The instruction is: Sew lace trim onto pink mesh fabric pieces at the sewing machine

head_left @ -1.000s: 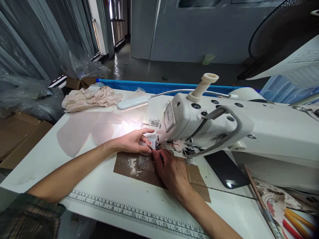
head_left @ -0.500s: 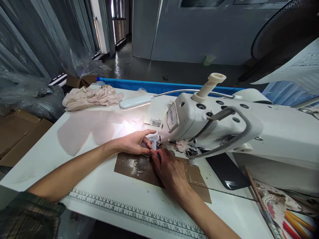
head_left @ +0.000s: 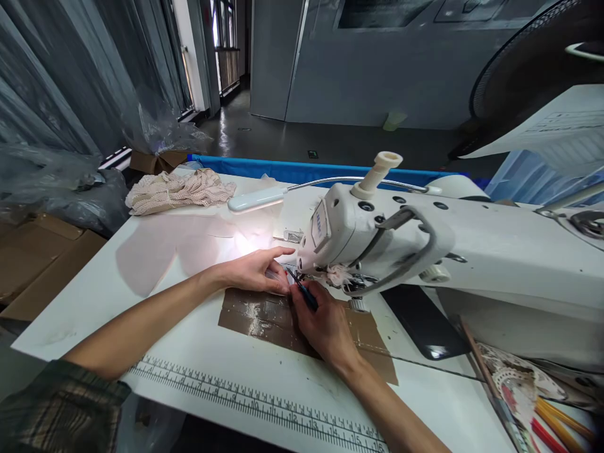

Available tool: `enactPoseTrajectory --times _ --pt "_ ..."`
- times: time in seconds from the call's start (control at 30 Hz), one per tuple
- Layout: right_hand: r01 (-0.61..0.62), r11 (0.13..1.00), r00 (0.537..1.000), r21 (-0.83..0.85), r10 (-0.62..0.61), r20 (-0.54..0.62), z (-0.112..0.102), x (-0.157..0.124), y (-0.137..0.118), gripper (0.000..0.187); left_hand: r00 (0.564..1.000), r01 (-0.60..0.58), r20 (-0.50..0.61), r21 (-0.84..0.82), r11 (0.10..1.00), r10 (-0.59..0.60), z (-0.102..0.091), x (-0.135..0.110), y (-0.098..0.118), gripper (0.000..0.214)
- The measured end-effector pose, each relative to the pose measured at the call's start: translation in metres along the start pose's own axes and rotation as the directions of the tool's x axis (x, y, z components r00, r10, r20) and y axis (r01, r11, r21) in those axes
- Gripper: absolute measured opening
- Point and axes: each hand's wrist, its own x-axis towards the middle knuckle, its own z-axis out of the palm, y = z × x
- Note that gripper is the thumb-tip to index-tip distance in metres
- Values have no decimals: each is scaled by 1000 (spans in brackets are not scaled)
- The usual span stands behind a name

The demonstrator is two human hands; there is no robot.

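Beside the needle area of the white sewing machine [head_left: 401, 220], my left hand [head_left: 258, 269] pinches a bit of pale sheer fabric [head_left: 276, 275] between thumb and fingers, its index finger stretched toward the machine head. My right hand [head_left: 323, 321] is closed around dark thread snips [head_left: 307, 294], whose thin points reach up toward the left fingertips and the presser foot. The exact spot where points and fabric meet is too small to make out. More pale pink sheer fabric [head_left: 158, 251] lies flat to the left, brightly lit near the machine.
Brown tape [head_left: 257, 318] covers the table under my hands, with a printed ruler [head_left: 255, 402] along the front edge. A black phone [head_left: 425, 324] lies under the machine arm. A lace bundle [head_left: 182, 190] and a lamp [head_left: 257, 199] are behind; pencils [head_left: 564, 421] lie at right.
My right hand has turned so the thread snips show clearly, points up toward the left fingertips. The left hand keeps its pinch. The whole view has shifted slightly.
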Motion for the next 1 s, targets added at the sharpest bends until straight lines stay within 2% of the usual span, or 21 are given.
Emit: enactPoseTrajectory --times 0.1,0.2,0.27,0.4,0.53,0.67,0.83,1.0 --pt "-21 1000 999 -7 21 -26 2 1 3 38 998 -48 36 95 994 45 -5 -2 5 80" --pt "-49 999 999 -15 49 -18 4 1 5 43 997 -69 0 255 964 72 -14 -5 10 71" --pt "-74 997 997 -19 74 -7 4 0 5 46 998 -53 -29 224 973 61 -18 -6 10 67" --pt "-86 996 996 -28 86 8 3 0 3 46 999 -30 -41 32 999 31 -22 -4 5 73" --pt "-11 998 1000 -62 10 -16 0 -1 1 42 1000 -10 -9 -30 999 10 -21 -2 1 73" --pt "99 971 994 -218 -107 -26 0 -3 3 48 1000 27 -5 -62 998 -28 -19 -2 2 76" --pt "161 911 986 -379 -162 28 6 -5 4 45 999 26 -23 -26 999 -26 -15 -3 6 81" --pt "210 855 967 -474 -253 -28 11 -7 3 47 998 30 -61 29 999 -29 -10 -4 8 86"
